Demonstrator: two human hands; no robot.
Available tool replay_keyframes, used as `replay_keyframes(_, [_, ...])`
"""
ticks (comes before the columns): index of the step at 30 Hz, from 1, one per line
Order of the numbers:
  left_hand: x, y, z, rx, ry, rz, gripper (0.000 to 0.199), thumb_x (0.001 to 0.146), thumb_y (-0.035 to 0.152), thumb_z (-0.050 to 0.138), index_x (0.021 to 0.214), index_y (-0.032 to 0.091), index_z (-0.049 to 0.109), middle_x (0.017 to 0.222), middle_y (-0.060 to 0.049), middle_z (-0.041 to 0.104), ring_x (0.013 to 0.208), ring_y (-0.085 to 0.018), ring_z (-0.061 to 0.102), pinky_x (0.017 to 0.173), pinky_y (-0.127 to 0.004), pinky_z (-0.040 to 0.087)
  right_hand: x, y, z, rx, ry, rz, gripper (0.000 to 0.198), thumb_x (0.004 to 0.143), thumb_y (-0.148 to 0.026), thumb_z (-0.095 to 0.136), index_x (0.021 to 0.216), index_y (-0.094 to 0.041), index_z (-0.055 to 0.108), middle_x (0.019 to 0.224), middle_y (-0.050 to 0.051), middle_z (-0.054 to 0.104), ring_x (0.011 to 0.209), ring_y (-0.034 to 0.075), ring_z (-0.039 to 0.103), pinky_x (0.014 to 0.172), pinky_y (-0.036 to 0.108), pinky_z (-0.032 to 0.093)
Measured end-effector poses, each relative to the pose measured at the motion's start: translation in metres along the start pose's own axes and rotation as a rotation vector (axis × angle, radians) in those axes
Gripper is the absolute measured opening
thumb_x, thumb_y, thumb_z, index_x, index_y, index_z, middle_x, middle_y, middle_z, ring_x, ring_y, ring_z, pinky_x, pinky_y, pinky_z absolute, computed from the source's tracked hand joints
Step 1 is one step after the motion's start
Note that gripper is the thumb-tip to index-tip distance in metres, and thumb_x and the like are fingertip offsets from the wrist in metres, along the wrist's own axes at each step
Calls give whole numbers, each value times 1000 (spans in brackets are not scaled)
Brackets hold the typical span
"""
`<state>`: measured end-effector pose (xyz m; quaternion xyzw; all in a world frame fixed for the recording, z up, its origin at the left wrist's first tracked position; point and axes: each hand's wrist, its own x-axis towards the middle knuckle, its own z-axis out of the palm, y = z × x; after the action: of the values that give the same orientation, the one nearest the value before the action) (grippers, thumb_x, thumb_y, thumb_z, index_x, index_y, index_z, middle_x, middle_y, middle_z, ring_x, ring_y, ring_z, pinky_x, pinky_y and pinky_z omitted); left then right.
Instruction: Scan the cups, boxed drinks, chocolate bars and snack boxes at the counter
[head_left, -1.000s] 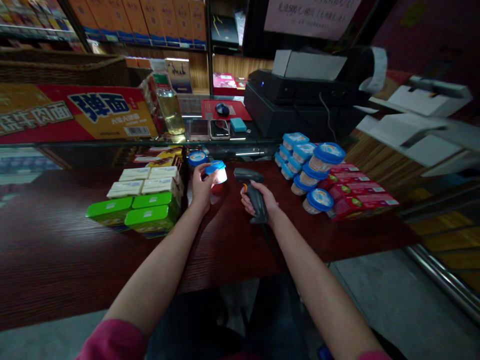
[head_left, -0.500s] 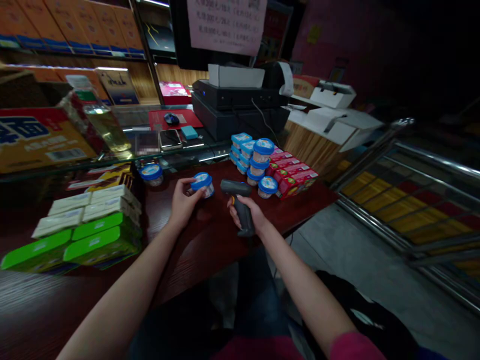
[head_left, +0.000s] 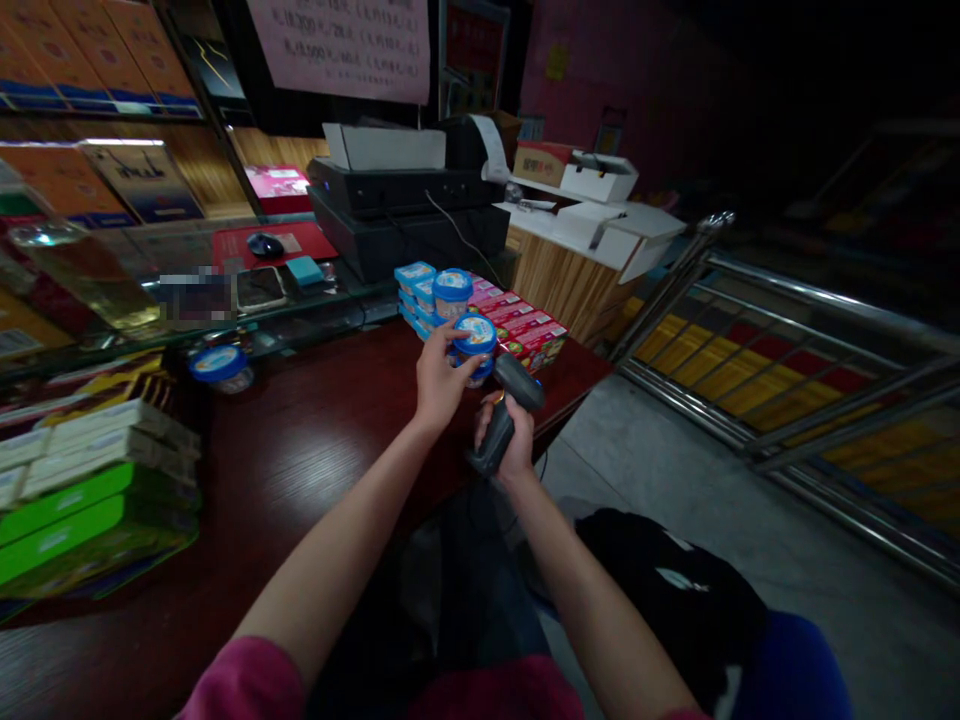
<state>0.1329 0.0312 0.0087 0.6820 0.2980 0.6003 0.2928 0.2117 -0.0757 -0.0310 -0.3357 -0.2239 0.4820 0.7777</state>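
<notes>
My left hand [head_left: 442, 375] has its fingers around a small blue-lidded tub [head_left: 475, 333], which sits over another blue-lidded tub at the front of the group. Close behind stands a stack of similar tubs [head_left: 453, 288], beside blue-topped packs [head_left: 415, 278]. In my right hand [head_left: 512, 440] is a dark handheld barcode scanner [head_left: 517, 383], gripped by its handle just right of the tubs. Pink-red boxes [head_left: 529, 325] lie in rows behind the scanner. One more blue-lidded tub [head_left: 220, 367] stands alone at the left of the dark red table [head_left: 300, 440].
Green-topped packs [head_left: 67, 530] and pale boxes [head_left: 97, 450] fill the table's left side. A black cash drawer [head_left: 405, 235] stands behind the tubs. At right are a metal railing [head_left: 825, 310] and, near the floor, a dark cloth on a blue seat [head_left: 795, 670].
My left hand has carried the tub right, from the middle of the table onto a tub in the group. The scanner has tilted and moved slightly right. My view has turned right.
</notes>
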Motion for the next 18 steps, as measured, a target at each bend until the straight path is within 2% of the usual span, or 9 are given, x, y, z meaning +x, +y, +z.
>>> replay_keyframes(6, [-9,-10,23,113,81,-8,33,81,19,83,109,23,65,138,-11,62,133,-28,59,113,-49,49,-3,-2,2,63,15,5,32,79,-49,71,86,-18,67,57,-5,60,36,10,50,30,21,43])
replay_keyframes(9, [-9,-11,27,156,109,-31,34,82,22,83,111,25,65,137,-10,57,132,-26,57,113,-46,50,-3,-3,2,65,7,0,32,79,-49,71,86,-18,66,57,-5,59,36,10,50,30,21,43])
replay_keyframes(11, [-10,-10,24,191,84,-26,36,83,24,83,115,26,65,137,-9,54,134,-26,55,114,-45,50,-3,-4,2,62,2,0,32,80,-49,71,86,-18,66,57,-5,59,36,10,49,30,21,42])
replay_keyframes(13, [-14,-10,14,213,33,15,43,84,24,82,123,28,63,139,-9,51,136,-26,53,115,-45,49,-3,-4,1,48,-14,8,32,81,-50,71,87,-19,66,57,-6,58,36,9,49,30,21,42])
replay_keyframes(15, [-22,-11,-6,221,-12,61,51,86,26,80,132,30,59,141,-9,49,137,-26,52,115,-45,49,-4,-6,0,21,-39,26,32,81,-50,70,87,-19,66,57,-5,58,37,10,49,31,21,43])
replay_keyframes(18, [-37,-17,-56,283,-62,75,52,90,32,75,138,29,55,139,-11,51,133,-27,54,114,-47,49,-4,-8,0,-29,-101,70,30,81,-49,70,86,-20,66,59,-4,59,38,10,50,33,22,44])
